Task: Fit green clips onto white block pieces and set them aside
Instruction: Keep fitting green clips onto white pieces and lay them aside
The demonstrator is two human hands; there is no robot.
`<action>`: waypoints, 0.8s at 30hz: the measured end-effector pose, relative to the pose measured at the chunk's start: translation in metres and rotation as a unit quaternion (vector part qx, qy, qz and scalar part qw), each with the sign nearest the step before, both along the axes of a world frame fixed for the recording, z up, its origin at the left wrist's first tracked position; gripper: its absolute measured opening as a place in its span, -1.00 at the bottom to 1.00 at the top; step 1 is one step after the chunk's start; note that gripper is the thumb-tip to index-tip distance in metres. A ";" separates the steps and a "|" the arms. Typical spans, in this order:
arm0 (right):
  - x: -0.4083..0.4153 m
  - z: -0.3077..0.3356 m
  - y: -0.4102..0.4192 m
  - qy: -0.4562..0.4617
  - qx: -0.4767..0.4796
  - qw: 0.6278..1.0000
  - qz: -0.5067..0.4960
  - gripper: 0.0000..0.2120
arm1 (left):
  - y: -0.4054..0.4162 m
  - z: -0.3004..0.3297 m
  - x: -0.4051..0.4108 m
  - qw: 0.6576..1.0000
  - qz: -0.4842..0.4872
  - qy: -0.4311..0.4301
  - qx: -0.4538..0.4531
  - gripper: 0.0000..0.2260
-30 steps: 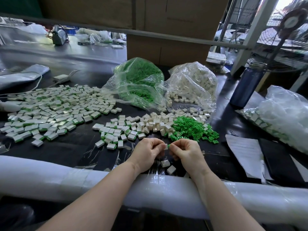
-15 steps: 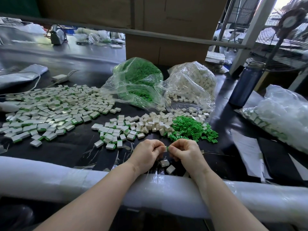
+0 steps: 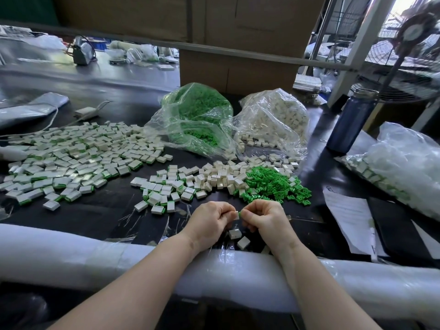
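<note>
My left hand (image 3: 209,221) pinches a small white block (image 3: 236,214) near the table's front edge. My right hand (image 3: 265,216) pinches a green clip (image 3: 240,213) and holds it against the block's end. Two loose white blocks (image 3: 235,233) lie on the table just below my hands. Beyond my hands lie a pile of bare white blocks (image 3: 219,177) and a pile of green clips (image 3: 273,184). Fitted blocks with green edges (image 3: 164,195) sit left of centre, and a wide spread of them (image 3: 66,158) covers the far left.
A clear bag of green clips (image 3: 197,117) and a clear bag of white blocks (image 3: 273,120) stand behind the piles. A blue bottle (image 3: 350,120), papers (image 3: 350,217) and another filled bag (image 3: 404,167) are on the right. A white padded roll (image 3: 71,253) lines the front edge.
Both hands stay together at the same spot, still working the clip against the block. The view has barely shifted.
</note>
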State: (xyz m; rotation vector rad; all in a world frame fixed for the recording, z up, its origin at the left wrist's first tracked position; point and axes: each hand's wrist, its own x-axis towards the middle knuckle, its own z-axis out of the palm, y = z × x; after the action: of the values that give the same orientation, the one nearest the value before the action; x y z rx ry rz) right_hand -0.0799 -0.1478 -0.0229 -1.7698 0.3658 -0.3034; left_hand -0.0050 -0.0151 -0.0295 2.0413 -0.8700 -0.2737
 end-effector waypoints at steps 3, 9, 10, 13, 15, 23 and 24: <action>0.001 0.000 0.001 0.001 -0.001 1.000 -0.005 -0.80 | 0.000 0.000 0.000 1.000 0.002 -0.001 -0.001 -0.86; 0.001 0.001 0.002 -0.001 0.009 1.000 0.007 -0.83 | 0.001 0.001 0.001 0.998 -0.001 0.053 -0.043 -0.87; 0.001 0.001 0.002 -0.002 0.010 1.000 0.006 -0.83 | 0.001 0.001 0.001 0.997 -0.003 0.059 -0.048 -0.87; 0.001 0.000 0.003 -0.014 0.013 1.000 -0.008 -0.85 | 0.000 0.001 0.001 0.996 -0.005 0.075 -0.054 -0.88; 0.001 0.000 0.004 -0.031 0.023 0.999 -0.023 -0.87 | -0.001 0.001 0.000 0.995 -0.003 0.083 -0.061 -0.90; -0.002 0.003 0.003 -0.078 0.088 0.993 -0.019 -0.93 | -0.002 0.006 -0.004 0.987 -0.005 0.114 -0.113 -0.89; -0.003 0.003 0.003 -0.078 0.087 0.993 -0.012 -0.92 | -0.002 0.007 -0.004 0.988 -0.004 0.110 -0.112 -0.89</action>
State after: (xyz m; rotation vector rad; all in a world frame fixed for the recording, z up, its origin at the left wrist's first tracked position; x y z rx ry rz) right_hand -0.0827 -0.1445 -0.0196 -1.5604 0.2926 -0.4131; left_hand -0.0088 -0.0167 -0.0228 1.7621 -0.7361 -0.3801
